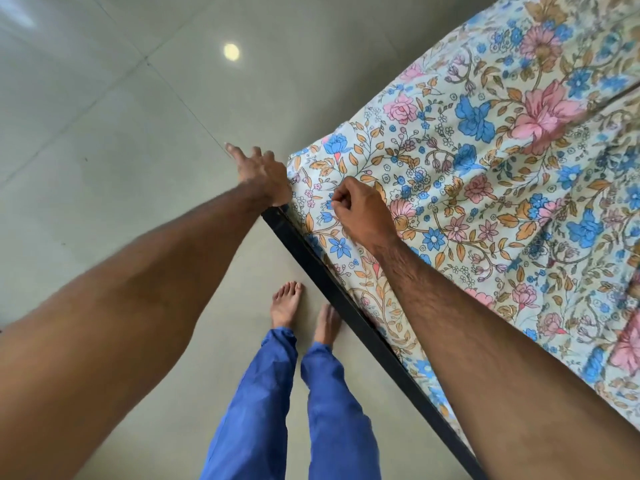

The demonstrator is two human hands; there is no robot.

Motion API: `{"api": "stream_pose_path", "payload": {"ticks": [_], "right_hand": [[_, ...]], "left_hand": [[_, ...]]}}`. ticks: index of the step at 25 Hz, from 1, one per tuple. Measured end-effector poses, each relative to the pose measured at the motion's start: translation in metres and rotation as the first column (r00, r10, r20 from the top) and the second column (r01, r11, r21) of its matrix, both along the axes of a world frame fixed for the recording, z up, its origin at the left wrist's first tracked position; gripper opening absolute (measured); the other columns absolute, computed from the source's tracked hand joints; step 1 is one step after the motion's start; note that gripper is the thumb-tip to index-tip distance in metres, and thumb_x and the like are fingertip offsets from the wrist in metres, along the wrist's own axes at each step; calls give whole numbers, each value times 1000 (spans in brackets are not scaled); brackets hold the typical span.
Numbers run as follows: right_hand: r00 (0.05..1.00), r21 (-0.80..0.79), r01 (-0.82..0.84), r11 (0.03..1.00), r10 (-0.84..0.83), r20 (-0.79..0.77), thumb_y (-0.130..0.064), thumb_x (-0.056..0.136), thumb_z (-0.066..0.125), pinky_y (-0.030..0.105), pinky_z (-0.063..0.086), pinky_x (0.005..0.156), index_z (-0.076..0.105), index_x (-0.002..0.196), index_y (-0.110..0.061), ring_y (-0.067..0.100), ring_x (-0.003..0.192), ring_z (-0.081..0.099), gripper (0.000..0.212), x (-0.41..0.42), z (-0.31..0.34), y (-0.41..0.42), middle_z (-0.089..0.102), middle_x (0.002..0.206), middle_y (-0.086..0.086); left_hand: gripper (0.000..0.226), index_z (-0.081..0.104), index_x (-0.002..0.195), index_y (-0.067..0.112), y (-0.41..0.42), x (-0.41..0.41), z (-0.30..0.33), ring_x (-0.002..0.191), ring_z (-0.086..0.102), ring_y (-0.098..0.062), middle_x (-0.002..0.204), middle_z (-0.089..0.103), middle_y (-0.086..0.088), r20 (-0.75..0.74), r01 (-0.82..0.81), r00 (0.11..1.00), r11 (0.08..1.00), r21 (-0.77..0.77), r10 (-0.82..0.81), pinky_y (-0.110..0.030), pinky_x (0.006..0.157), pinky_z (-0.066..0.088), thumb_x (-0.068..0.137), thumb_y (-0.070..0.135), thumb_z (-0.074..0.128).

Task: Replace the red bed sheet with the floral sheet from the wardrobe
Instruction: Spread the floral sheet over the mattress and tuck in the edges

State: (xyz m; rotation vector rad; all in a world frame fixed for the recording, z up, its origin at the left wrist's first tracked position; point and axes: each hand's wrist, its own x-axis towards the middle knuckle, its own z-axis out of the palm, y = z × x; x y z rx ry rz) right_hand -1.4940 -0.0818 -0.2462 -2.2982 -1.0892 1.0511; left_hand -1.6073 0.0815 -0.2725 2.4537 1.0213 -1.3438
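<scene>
The tiled floor fills the left side of the view, pale and glossy, with a round spot of reflected light near the top. The person's left forearm reaches across it from the lower left up to the near corner of the bed.

The left hand sits right at that corner, against the edge of the floral sheet. Its back faces the camera; one finger points straight out over the floor, away from the bed, while the others bend down at the corner. Their tips are hidden behind the hand, so it cannot be told whether they grip the cloth or only press against it.

Below the hands stand the person's two bare feet on the floor, just beside the bed's side rail, with blue trousers running down to the bottom edge of the view.

The dark bed frame shows as a black rail running from the corner under the left hand diagonally down to the lower right. The sheet's edge lies along the inside of this rail.

The right hand rests on top of the bed, close to the same corner and just right of the left hand. Its fingers are curled tight, and the thumb and forefinger pinch a small fold of the floral sheet.

The floral sheet itself covers all of the bed surface in view, from the near corner to the upper right, spread mostly flat with light creases; it has pink, blue and orange flowers on a pale ground.
</scene>
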Motion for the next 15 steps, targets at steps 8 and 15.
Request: {"api": "stream_pose_path", "payload": {"ticks": [8, 15], "right_hand": [[991, -26, -112, 993, 114, 74, -7, 92, 56, 44, 51, 92, 66, 108, -14, 25, 111, 54, 20, 50, 5, 52, 58, 116, 7], [895, -291, -306, 907, 378, 238, -22, 98, 50, 43, 29, 109, 64, 122, -21, 24, 126, 50, 27, 109, -25, 119, 60, 130, 2]], "left_hand": [[37, 50, 133, 22, 15, -13, -6, 121, 57, -30, 132, 62, -6, 184, -419, 837, 819, -392, 516, -39, 100, 44, 96, 24, 51], [36, 54, 131, 6, 27, 28, -54, 105, 56, -27, 126, 60, -9, 88, -341, 852, 675, -654, 516, -40, 96, 48, 99, 6, 37]]}}
